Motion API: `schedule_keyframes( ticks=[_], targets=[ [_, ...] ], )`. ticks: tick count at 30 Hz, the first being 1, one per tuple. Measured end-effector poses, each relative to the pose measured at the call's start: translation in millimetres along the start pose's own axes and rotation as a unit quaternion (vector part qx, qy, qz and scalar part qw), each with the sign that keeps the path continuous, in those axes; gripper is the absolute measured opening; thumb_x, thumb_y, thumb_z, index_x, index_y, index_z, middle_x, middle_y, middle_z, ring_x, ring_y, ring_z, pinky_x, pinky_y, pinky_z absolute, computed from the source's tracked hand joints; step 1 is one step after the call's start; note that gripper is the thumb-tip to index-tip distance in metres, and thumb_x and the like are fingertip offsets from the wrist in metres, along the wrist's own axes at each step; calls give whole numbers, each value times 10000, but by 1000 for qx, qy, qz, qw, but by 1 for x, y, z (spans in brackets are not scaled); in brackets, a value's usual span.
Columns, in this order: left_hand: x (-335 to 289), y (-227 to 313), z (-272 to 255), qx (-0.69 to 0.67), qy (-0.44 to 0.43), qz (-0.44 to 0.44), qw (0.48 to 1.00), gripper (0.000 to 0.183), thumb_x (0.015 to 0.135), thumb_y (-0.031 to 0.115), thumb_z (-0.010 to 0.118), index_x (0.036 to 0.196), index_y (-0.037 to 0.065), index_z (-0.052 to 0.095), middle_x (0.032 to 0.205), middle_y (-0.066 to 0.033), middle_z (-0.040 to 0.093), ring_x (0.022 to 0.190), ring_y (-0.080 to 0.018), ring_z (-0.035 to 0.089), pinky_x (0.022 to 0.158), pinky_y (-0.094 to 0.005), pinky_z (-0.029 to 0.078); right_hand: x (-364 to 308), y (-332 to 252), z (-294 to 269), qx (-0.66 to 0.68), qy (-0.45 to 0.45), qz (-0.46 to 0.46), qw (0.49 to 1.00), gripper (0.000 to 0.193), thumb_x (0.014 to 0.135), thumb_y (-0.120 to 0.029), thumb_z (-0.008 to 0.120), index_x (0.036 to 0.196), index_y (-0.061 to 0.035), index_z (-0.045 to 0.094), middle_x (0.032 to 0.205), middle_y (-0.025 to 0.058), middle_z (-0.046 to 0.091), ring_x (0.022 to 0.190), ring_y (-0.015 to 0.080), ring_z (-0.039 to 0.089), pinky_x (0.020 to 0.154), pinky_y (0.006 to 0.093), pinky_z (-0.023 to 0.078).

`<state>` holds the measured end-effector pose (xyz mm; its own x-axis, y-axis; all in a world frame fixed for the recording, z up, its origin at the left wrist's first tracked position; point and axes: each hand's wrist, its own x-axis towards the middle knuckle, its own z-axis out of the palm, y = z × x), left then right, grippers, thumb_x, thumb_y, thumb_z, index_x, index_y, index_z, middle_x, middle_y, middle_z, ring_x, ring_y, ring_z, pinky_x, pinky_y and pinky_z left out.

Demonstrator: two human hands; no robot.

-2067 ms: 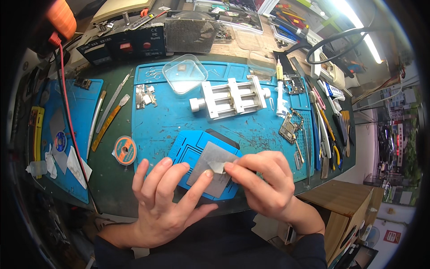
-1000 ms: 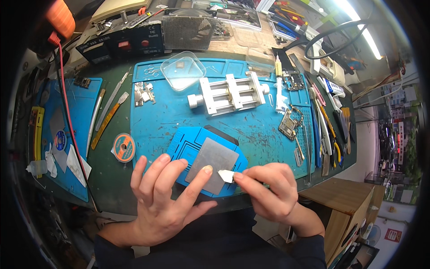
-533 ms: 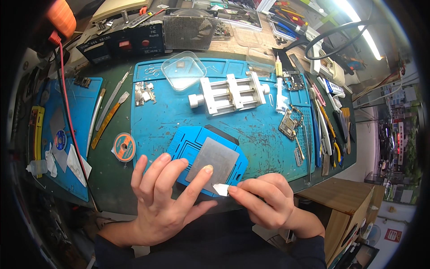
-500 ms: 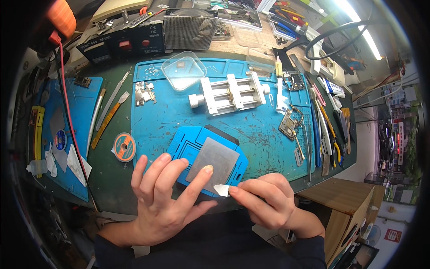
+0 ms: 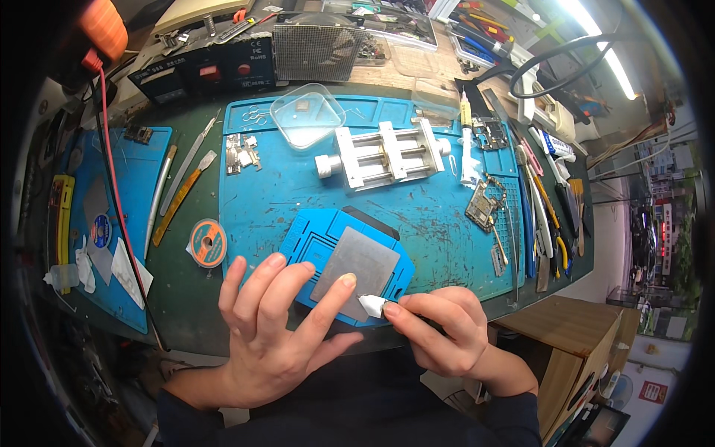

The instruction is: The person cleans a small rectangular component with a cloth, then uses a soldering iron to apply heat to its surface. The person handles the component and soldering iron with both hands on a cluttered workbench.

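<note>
A thin grey metal plate (image 5: 360, 262) lies tilted on a blue grooved holder (image 5: 299, 242) near the front of the blue work mat (image 5: 268, 179). My left hand (image 5: 279, 335) has its fingers spread, and the index fingertip presses on the plate's left side. A folded piece of white tissue (image 5: 372, 305) is pinched between the thumb and fingers of my right hand (image 5: 447, 331). The tissue's tip touches the lower part of the plate, just right of my left index finger.
A silver clamp fixture (image 5: 391, 155) stands behind the holder, beside a clear plastic box (image 5: 307, 119). A solder wire spool (image 5: 208, 243) sits to the left. Circuit boards (image 5: 482, 205), a syringe (image 5: 467, 138) and several hand tools line the right side.
The white tissue has shifted slightly and its visible shape has altered in my right fingers. My left hand stays in place on the plate.
</note>
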<state>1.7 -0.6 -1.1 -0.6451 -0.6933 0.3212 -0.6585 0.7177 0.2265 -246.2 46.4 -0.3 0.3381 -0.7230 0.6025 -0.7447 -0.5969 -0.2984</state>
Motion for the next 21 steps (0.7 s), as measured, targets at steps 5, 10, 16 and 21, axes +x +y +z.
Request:
schedule_keyframes(
  ticks=[5, 10, 16, 21],
  targets=[
    [0, 0, 0, 5, 2, 0, 1000, 608, 827, 559, 801, 1323, 213, 732, 1380, -133, 452, 1369, -370, 369, 1191, -616, 273, -2, -1, -2, -1, -8, -12, 1000, 421, 674, 14, 760, 1092, 9, 808, 1070, 75, 708, 812, 185, 635, 671, 292, 534],
    [0, 0, 0, 6, 0, 2, 1000, 607, 822, 554, 807, 1322, 216, 732, 1380, -132, 454, 1372, -367, 367, 1193, -612, 272, 1, -1, -4, -7, 3, -2, 1000, 409, 678, 11, 763, 1083, 4, 811, 1064, 79, 708, 808, 185, 634, 675, 291, 536],
    [2, 1, -1, -1, 14, -11, 1000, 640, 760, 510, 852, 1329, 247, 725, 1359, -99, 491, 1359, -321, 410, 1202, -577, 278, 0, -5, -5, 17, -8, -2, 1000, 398, 678, 1, 766, 1073, 11, 809, 1041, 79, 707, 810, 188, 638, 688, 305, 539],
    [2, 2, -1, -2, 19, -16, 1000, 645, 739, 485, 862, 1328, 260, 725, 1352, -82, 510, 1351, -300, 432, 1200, -564, 287, 5, 1, -5, -2, -11, 0, 1000, 424, 665, -13, 769, 1087, 17, 801, 1046, 81, 709, 805, 186, 644, 684, 289, 534]
  ],
)
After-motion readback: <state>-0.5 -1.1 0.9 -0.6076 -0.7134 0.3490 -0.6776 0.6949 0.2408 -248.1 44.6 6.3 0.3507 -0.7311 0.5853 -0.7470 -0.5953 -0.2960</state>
